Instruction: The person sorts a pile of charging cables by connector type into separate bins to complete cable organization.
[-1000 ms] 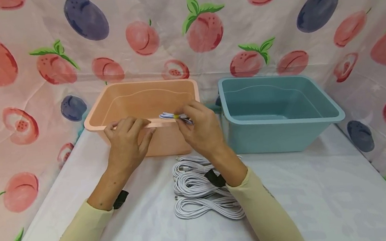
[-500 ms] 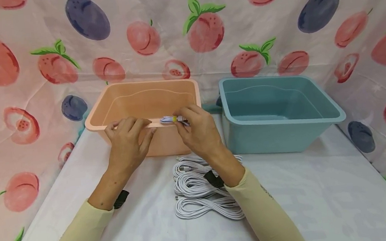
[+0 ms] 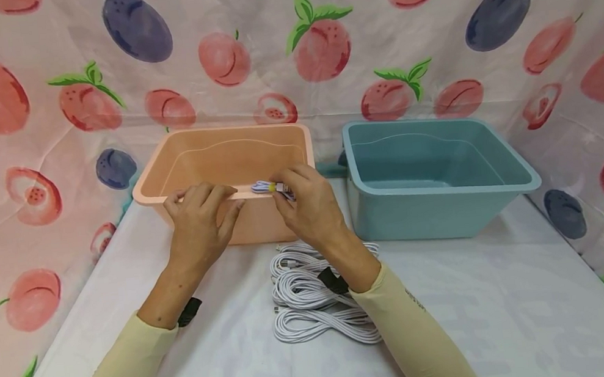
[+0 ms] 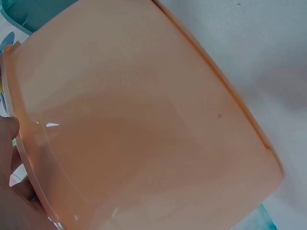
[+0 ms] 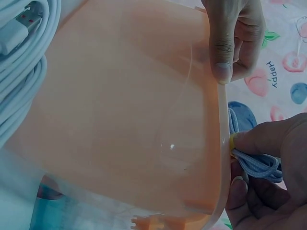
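My left hand (image 3: 197,224) grips the near rim of an orange plastic bin (image 3: 261,220), thumb on the outer wall and fingers over the inside. Just right of it, my right hand (image 3: 312,209) pinches a small coiled cable (image 5: 261,165) with a yellow tie round its middle. The right wrist view shows this bluish-white bundle at the rim's inner side, between thumb and fingers. In the left wrist view the bin's outer wall (image 4: 144,120) fills most of the picture, with part of the left hand (image 4: 17,191) at the rim.
A teal bin (image 3: 410,214) stands to the right of the orange one. Several white coiled cables (image 3: 301,290) lie on the white-covered table (image 3: 231,355) in front, partly under the right forearm. A fruit-print cloth (image 3: 285,30) hangs behind the bins.
My right hand has come down and slightly left with the tied cable, closer to the orange bin's rim. The left hand keeps its grip in the same place.
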### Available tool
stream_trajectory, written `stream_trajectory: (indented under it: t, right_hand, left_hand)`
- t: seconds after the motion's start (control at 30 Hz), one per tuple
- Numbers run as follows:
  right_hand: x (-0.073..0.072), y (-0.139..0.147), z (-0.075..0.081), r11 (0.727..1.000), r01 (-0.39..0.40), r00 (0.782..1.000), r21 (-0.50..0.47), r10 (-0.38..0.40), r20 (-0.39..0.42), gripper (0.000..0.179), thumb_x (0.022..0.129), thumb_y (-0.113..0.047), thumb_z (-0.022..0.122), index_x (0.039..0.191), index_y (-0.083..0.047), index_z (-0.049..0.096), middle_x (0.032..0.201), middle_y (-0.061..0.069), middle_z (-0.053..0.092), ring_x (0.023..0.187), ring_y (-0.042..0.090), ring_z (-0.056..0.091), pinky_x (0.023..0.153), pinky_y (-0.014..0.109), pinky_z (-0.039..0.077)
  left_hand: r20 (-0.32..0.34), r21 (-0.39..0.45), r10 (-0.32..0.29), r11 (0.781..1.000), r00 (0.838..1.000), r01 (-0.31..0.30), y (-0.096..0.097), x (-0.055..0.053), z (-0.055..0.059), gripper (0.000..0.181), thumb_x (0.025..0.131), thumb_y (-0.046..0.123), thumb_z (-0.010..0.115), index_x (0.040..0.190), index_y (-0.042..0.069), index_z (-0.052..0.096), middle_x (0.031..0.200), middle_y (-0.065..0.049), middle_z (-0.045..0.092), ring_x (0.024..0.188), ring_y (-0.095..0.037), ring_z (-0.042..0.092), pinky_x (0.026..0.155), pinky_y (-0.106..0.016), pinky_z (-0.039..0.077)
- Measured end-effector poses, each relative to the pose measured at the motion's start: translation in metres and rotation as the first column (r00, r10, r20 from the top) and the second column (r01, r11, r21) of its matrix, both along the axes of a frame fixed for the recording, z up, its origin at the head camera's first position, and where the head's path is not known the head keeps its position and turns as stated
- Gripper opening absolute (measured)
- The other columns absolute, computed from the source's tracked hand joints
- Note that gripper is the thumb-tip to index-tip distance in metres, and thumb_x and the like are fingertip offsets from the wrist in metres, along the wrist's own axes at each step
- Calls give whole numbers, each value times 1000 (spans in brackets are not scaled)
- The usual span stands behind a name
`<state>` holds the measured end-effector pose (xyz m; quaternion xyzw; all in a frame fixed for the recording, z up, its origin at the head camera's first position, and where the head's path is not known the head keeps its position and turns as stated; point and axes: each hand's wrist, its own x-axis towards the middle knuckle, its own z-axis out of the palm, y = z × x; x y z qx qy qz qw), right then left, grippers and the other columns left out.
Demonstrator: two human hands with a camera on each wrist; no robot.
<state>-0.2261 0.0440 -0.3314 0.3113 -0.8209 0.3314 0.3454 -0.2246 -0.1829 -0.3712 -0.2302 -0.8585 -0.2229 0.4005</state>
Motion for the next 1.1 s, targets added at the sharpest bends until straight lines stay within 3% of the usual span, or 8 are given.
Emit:
stream_trajectory:
  t: [0.43, 1.1]
  right_hand:
    - [0, 1, -1, 999, 41, 999, 3, -41, 19, 16, 91, 0, 78, 107, -2, 76, 101, 11, 69, 89, 24, 63, 79, 37, 56]
    - [-2, 6, -1, 1000, 11, 1000, -20, -11, -23, 21, 87, 2, 79, 108, 0, 74, 101, 11, 66, 96, 26, 66, 86, 37, 57]
  left_hand:
    - [1, 0, 4, 1000, 1000, -4, 0, 0, 0, 23, 99, 27, 76, 108, 6, 72, 98, -11, 66, 96, -36, 63, 99, -67, 31]
    - [-9, 2, -1, 1000, 1000, 1, 0, 0, -1, 23, 98, 27, 77, 108, 6, 72, 97, -11, 66, 96, -37, 63, 99, -67, 30]
